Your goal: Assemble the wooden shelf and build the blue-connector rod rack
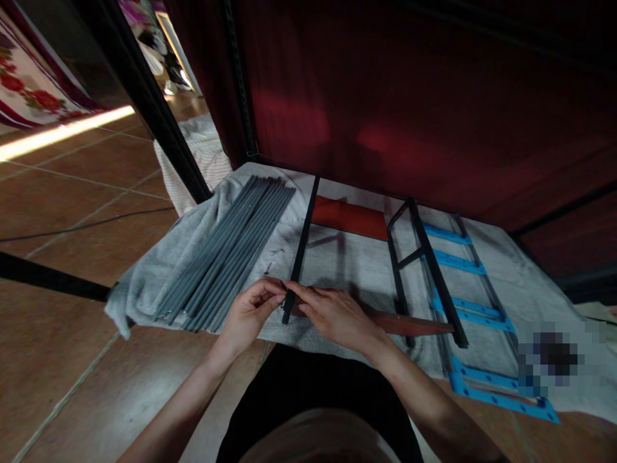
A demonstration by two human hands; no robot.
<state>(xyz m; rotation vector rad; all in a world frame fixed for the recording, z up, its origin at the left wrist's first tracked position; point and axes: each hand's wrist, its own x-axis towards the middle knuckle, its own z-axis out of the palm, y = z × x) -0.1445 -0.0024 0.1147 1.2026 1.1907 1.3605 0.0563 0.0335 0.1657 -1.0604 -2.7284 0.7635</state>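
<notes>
A black metal bar (303, 241) runs away from me over a cloth-covered surface, its near end between my hands. My left hand (255, 312) is at the bar's left side, thumb and fingers pinched together near a small shiny piece; whether it holds that piece is too small to tell. My right hand (332, 315) lies over the bar's near end, fingertips on the bar and its thumb beneath. A reddish-brown board (409, 323) extends right from beside my right hand to a black angled frame (434, 283). An orange-red panel (349, 215) spans the far part.
A bundle of grey rods (231, 251) lies on the left of the grey cloth (144, 276). Small screws (276, 251) lie beside it. Blue brackets on dark rails (457, 262) are at the right. Black posts (144, 103) and a dark red curtain (385, 96) surround the surface.
</notes>
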